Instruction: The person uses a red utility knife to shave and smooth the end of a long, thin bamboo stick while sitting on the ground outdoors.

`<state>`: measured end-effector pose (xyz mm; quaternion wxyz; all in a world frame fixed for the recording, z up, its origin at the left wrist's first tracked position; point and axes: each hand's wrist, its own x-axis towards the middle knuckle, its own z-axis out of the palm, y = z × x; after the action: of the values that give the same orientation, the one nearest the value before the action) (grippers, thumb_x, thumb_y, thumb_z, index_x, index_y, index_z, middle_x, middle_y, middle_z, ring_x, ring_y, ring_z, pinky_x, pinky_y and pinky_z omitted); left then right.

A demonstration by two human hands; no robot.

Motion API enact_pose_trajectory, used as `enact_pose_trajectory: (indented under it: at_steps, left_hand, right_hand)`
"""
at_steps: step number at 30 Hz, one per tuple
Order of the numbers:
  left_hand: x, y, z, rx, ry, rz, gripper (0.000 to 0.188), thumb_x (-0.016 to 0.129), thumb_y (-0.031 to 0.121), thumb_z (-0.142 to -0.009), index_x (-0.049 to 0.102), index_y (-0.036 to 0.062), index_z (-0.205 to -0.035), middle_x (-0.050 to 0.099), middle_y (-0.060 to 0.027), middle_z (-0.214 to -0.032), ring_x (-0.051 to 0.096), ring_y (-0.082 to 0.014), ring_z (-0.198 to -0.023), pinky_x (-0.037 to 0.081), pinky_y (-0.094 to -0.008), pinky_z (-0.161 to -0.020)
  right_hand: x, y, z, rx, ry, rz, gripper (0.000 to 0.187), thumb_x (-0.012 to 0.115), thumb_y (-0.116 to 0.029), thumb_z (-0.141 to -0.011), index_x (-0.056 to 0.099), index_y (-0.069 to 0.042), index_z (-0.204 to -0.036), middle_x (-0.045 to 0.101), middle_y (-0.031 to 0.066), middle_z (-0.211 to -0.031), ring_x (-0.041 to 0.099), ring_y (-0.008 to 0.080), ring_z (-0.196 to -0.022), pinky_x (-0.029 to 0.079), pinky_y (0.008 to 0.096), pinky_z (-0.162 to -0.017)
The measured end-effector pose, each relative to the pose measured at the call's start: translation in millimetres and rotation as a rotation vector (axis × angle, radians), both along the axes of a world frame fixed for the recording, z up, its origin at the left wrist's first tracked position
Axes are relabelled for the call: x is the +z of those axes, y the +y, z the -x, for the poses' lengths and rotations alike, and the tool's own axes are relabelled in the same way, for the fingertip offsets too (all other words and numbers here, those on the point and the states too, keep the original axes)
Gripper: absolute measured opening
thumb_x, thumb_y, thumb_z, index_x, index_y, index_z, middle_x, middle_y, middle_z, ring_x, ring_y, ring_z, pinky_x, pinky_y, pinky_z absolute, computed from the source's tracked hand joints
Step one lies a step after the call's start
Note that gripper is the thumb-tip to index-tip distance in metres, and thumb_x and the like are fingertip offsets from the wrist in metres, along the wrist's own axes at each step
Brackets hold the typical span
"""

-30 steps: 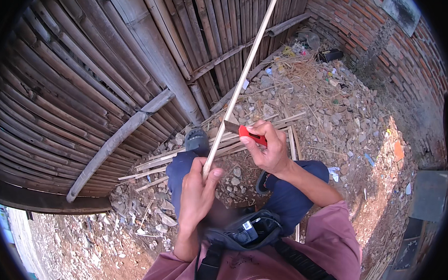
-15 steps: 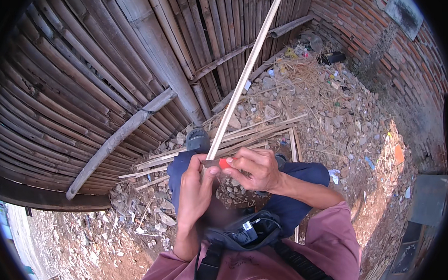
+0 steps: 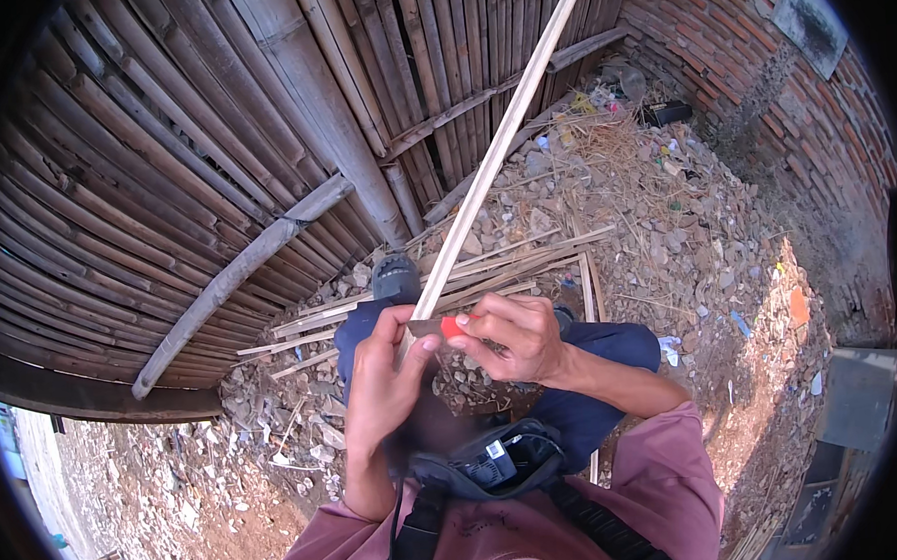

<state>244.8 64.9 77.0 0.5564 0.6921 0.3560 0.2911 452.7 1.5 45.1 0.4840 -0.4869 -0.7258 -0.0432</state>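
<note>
A long pale strip of wood or bamboo (image 3: 498, 153) slants from my hands up to the top edge of the view. Its near end lies in my left hand (image 3: 378, 388), closed with the thumb and fingers around it. My right hand (image 3: 521, 337) pinches a small knife by its red handle (image 3: 453, 327). The dark blade reaches left across the strip, close to my left thumb. Both hands are in front of my body, between my knees. Whether the edge is cutting into the strip cannot be made out.
Several similar strips (image 3: 528, 264) lie on rubble ground (image 3: 648, 256) beyond my hands. A bamboo slat wall (image 3: 214, 170) rises at the left and ahead, a brick wall (image 3: 760, 76) at the far right. A black open pouch (image 3: 502, 463) hangs at my waist. An orange piece (image 3: 798, 307) lies right.
The far end of the strip has swung slightly right, and its face looks turned a little. My left hand has shifted slightly; the right hand and knife have barely moved.
</note>
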Motion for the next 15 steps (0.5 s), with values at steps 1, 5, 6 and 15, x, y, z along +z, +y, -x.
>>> enact_pose_trajectory:
  at_steps: [1, 5, 6, 15]
  left_hand:
    - [2.0, -0.5, -0.3, 0.005, 0.044, -0.040, 0.025, 0.069, 0.005, -0.103, 0.060, -0.0035, -0.125, 0.077, -0.0123, -0.097, 0.070, -0.0141, -0.081, 0.055, -0.0304, -0.073]
    - [11.6, -5.3, -4.2, 0.036, 0.154, -0.130, 0.024, 0.068, 0.008, -0.103, 0.060, -0.0031, -0.122, 0.075, -0.0162, -0.090, 0.073, -0.0231, -0.078, 0.054, -0.0340, -0.071]
    - [13.0, -6.0, -4.8, 0.037, 0.167, -0.157, 0.023, 0.068, 0.009, -0.103, 0.060, -0.0029, -0.122, 0.075, -0.0171, -0.089, 0.074, -0.0260, -0.078, 0.054, -0.0353, -0.071]
    - [13.5, -9.3, -8.9, 0.072, 0.212, -0.274, 0.021, 0.067, 0.011, -0.104, 0.061, -0.0020, -0.119, 0.073, -0.0198, -0.085, 0.074, -0.0362, -0.076, 0.054, -0.0401, -0.069]
  right_hand:
    - [0.8, 0.0, 0.4, 0.001, -0.001, 0.001, 0.018, 0.086, -0.020, -0.086, 0.075, -0.008, -0.093, 0.061, 0.0006, -0.077, 0.064, 0.0180, -0.058, 0.050, 0.0341, -0.051]
    - [2.6, -1.3, 0.4, -0.009, -0.012, -0.005, 0.019, 0.088, -0.020, -0.084, 0.075, -0.008, -0.093, 0.061, 0.0005, -0.077, 0.063, 0.0177, -0.057, 0.049, 0.0339, -0.051]
    - [2.8, -1.6, 0.3, -0.012, -0.013, -0.008, 0.020, 0.088, -0.020, -0.084, 0.076, -0.008, -0.093, 0.061, 0.0005, -0.077, 0.063, 0.0177, -0.057, 0.049, 0.0338, -0.051]
    - [5.6, -2.1, 0.5, -0.047, -0.040, -0.041, 0.020, 0.088, -0.020, -0.083, 0.077, -0.009, -0.095, 0.063, 0.0000, -0.078, 0.064, 0.0168, -0.059, 0.050, 0.0328, -0.051]
